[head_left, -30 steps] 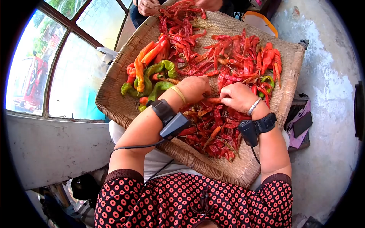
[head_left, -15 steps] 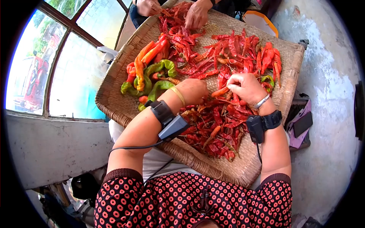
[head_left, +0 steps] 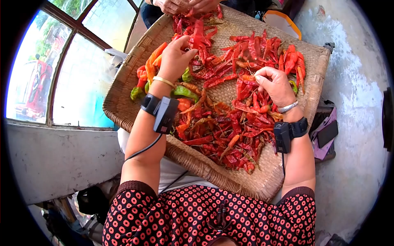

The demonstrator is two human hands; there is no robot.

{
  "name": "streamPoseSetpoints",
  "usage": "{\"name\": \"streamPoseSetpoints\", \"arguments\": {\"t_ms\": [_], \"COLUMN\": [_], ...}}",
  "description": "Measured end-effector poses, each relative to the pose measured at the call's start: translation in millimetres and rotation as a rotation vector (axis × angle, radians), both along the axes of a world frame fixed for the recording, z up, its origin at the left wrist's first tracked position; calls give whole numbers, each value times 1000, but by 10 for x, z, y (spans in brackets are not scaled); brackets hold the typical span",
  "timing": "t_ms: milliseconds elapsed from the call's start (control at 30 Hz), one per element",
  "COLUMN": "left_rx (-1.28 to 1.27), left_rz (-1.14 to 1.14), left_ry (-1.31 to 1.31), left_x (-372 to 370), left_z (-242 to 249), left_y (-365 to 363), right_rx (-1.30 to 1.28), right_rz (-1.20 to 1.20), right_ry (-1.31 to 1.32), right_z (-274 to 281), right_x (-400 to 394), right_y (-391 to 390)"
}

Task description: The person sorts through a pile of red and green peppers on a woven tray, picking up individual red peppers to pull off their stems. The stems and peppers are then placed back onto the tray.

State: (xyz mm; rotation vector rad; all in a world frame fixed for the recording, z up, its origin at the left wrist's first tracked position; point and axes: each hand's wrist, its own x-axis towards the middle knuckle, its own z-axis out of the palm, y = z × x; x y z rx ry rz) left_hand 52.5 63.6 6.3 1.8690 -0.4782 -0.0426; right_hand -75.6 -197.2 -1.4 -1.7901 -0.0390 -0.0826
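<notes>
My left hand (head_left: 174,59) is over the far left of a woven tray (head_left: 271,180), its thumb and forefinger apart. Just past its fingertips is a blurred red chili pepper (head_left: 199,32); I see no firm grip on it. My right hand (head_left: 276,87) is closed in a pinch at a red-orange chili pepper (head_left: 248,78) over the right-hand pile. Wrinkled dried red chilies (head_left: 234,158) lie heaped toward the near side. Plumper orange peppers (head_left: 156,55) and green peppers (head_left: 185,92) lie at the left, partly hidden by my left arm.
Another person's hands (head_left: 188,5) work at the tray's far edge. More red chilies (head_left: 262,47) lie at the back right. A window (head_left: 82,78) stands to the left, a wall (head_left: 349,82) to the right. A purple bag (head_left: 324,139) sits beside the tray.
My left hand has moved away from me and left, from the middle to the far-left chilies. My right hand has risen slightly, still pinching. The other person's hands have drawn together.
</notes>
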Motion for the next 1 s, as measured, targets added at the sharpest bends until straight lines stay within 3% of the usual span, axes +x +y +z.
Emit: {"name": "streamPoseSetpoints", "arguments": {"t_ms": [67, 133, 200, 300, 367, 467, 533, 600, 667, 700, 800, 867, 933, 1000], "left_rx": [297, 315, 296, 215, 339, 436, 393, 10, -203, 112, 306, 443, 715, 851], "left_rz": [125, -177, -386, -429, -598, -595, -495, -123, 70, 175, 54, -133, -204, -159], "left_ry": [-617, -336, -409, -526, -70, 106, 14, 120, -7, -84, -307, -189, -466, -424], "left_x": [-8, -293, -494, -596, -625, -621, -503, -356, -157, -91, -157, -323, -404, -488], "left_z": [-17, 61, 68, -124, -108, 28, 36, 27, 3, 6, -203, -214, -320, -318], "left_y": [-77, -241, -414, -543, -554, -524, -443, -415, -349, -243, -235, -336, -413, -504], "right_rx": [2, 32, 51, 74, 111, 131, 145, -457, -745, -874, -1034, -1124, -1128, -1134], "right_rz": [-1, 51, 68, 178, 251, 218, 146, 202, 354, 400, 461, 432, 426, 416], "right_ry": [2, 34, 53, 79, 107, 64, 103, -158, 29, 48, 92, 68, 82, 92], "right_z": [-1, -2, 16, 66, 97, 89, -15, -71, -12, 2, 8, -7, -52, -81], "right_x": [0, 1, -8, -33, -49, -39, -19, -7, -51, -90, -139, -138, -125, -113], "right_y": [18, 32, 43, 63, 87, 99, 66, 36, 94, 130, 203, 227, 234, 225]}}
